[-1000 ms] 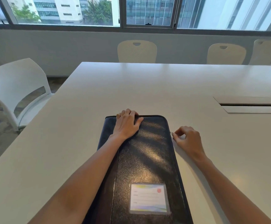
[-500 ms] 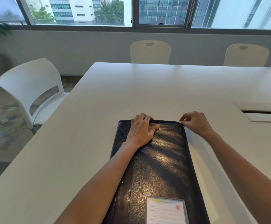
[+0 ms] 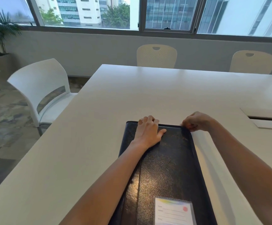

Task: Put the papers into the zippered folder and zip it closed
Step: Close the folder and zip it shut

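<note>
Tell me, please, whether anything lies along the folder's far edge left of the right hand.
Yes: the left hand presses flat on the folder, its fingertips over the far edge, left of the right hand pinching at the far right corner. Nothing else shows there.

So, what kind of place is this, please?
Most likely an office meeting room. A long white conference table has a cable hatch set into its top, cream chairs line its far side, and wide windows look onto tall buildings.
</note>
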Tool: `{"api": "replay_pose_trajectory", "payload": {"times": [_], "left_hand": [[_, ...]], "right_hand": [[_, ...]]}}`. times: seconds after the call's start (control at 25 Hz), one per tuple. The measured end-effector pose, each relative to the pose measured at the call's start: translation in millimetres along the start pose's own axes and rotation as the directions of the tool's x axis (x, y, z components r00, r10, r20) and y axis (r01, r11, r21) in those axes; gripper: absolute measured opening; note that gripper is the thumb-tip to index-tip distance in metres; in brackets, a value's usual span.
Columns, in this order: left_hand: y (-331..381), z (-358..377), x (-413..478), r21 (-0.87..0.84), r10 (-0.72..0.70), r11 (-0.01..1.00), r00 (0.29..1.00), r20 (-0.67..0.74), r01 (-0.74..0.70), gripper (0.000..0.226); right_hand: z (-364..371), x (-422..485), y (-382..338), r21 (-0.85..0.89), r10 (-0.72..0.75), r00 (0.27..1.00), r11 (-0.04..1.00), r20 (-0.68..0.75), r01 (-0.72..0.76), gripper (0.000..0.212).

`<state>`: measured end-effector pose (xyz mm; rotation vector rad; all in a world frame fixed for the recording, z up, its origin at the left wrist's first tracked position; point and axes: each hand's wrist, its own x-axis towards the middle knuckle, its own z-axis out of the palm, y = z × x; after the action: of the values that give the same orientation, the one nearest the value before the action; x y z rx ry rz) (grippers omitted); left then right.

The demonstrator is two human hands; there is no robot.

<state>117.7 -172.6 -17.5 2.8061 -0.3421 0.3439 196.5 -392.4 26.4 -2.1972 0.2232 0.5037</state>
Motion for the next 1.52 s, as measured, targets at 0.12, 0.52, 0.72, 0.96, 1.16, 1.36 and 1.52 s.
{"api": "replay_pose_trajectory", "payload": {"times": [0.12, 0.52, 0.72, 0.96, 1.16, 1.36, 1.52], "left_hand": [[-17, -16, -6, 0.149, -0.219, 0.965, 0.976, 0.01, 0.215, 0.065], [-46, -24, -28, 0.003, -0.388, 0.921, 0.919, 0.065, 0.389, 0.071], [-47, -21, -31, -0.022, -0.377, 0.926, 0.926, 0.034, 0.378, 0.072], [-53, -14, -34, -0.034, -0.346, 0.938, 0.938, -0.029, 0.345, 0.075], [-55, -12, -36, -0.022, -0.308, 0.951, 0.951, -0.038, 0.307, 0.079], [-59, -18, -36, -0.007, -0.293, 0.956, 0.956, 0.035, 0.293, 0.074], [-53, -26, -47, 0.041, -0.302, 0.953, 0.947, 0.108, 0.3, 0.071]], "right_hand": [[0, 3, -8, -0.069, 0.046, 0.999, 0.997, 0.0, -0.045, 0.024], [33, -8, -57, -0.285, 0.02, 0.998, 0.958, -0.062, -0.037, 0.003], [88, -3, -96, -0.175, -0.063, 0.998, 0.983, -0.019, 0.059, 0.008], [145, 0, -135, -0.085, -0.086, 0.996, 0.993, -0.006, 0.085, 0.019], [173, 9, -133, 0.033, -0.135, 0.99, 0.99, -0.046, 0.137, 0.018], [166, -12, -102, -0.13, -0.392, 0.906, 0.918, -0.158, 0.374, 0.012], [152, -49, -60, -0.3, -0.658, 0.752, 0.725, -0.037, 0.62, 0.029]]}}
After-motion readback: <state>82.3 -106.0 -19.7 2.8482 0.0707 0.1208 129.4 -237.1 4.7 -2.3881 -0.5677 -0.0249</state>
